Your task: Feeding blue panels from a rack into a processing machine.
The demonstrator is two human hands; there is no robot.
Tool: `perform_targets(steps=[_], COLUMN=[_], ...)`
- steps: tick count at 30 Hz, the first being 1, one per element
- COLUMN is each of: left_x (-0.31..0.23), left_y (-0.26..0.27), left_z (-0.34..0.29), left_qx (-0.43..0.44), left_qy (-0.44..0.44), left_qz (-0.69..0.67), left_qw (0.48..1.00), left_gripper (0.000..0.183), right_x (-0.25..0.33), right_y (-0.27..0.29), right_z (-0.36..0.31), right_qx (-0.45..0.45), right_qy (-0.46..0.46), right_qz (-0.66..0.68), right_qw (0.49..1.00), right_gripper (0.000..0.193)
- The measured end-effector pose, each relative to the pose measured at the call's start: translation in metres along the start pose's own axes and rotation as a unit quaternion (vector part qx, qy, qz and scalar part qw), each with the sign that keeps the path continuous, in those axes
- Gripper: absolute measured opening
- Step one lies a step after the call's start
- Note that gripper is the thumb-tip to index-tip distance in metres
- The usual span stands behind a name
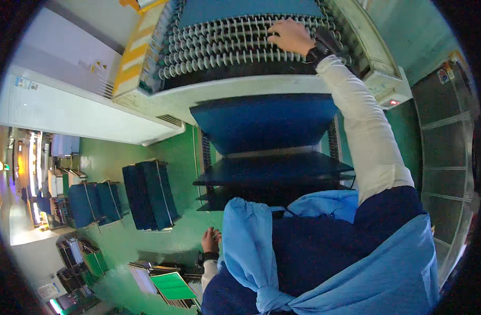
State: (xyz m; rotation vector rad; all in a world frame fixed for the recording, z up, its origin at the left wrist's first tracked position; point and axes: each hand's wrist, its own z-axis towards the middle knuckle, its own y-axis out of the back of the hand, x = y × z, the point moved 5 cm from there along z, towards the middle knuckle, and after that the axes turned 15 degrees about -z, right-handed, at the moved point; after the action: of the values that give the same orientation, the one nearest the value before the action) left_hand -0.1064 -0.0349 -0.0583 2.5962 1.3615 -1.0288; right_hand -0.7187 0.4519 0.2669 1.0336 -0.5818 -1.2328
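My right hand (292, 37) reaches far forward over rows of grey disc rollers (214, 50) on a conveyor machine. Its fingers are spread, with nothing seen in them; whether they touch the rollers I cannot tell. Just beyond lies a flat blue panel (245, 7) on the same rollers. My left hand (211, 240) hangs low at my left side, away from the machine, its fingers loosely bent and apart, holding nothing visible. Between me and the machine's front edge, a large dark blue panel (266, 123) leans at a slant above more dark panels (272, 170) stacked in layers.
Racks of upright blue panels (148, 194) stand on the green floor (185, 173) to the left. Nearer is a rack with a bright green board (173, 286). A white cabinet (67, 110) flanks the machine on the left; a grey mesh-like partition (445, 147) rises at right.
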Motion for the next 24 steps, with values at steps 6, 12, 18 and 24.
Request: perform_targets(steps=[6,12,18,24], left_x=[-0.014,-0.021,-0.008,-0.009], left_y=[-0.006,-0.004,0.011,0.035], left_z=[0.005,0.024,0.027,0.017], left_qx=[-0.014,0.126,0.036,0.016], left_qy=[-0.005,-0.092,0.072,0.054], left_qz=[0.076,0.185,0.096,0.108], left_qw=[0.997,0.970,0.992,0.993], left_gripper=[0.027,0.028,0.027,0.025], right_x=[0.030,0.112,0.168,0.175], right_y=[0.075,0.095,0.063,0.047], right_z=[-0.092,-0.213,-0.303,-0.325], right_qx=[0.239,0.431,0.462,0.430], right_qy=[0.049,0.123,0.036,-0.044], right_qz=[0.177,0.296,0.412,0.418], right_qw=[0.954,0.844,0.784,0.799], right_gripper=[0.027,0.031,0.035,0.034])
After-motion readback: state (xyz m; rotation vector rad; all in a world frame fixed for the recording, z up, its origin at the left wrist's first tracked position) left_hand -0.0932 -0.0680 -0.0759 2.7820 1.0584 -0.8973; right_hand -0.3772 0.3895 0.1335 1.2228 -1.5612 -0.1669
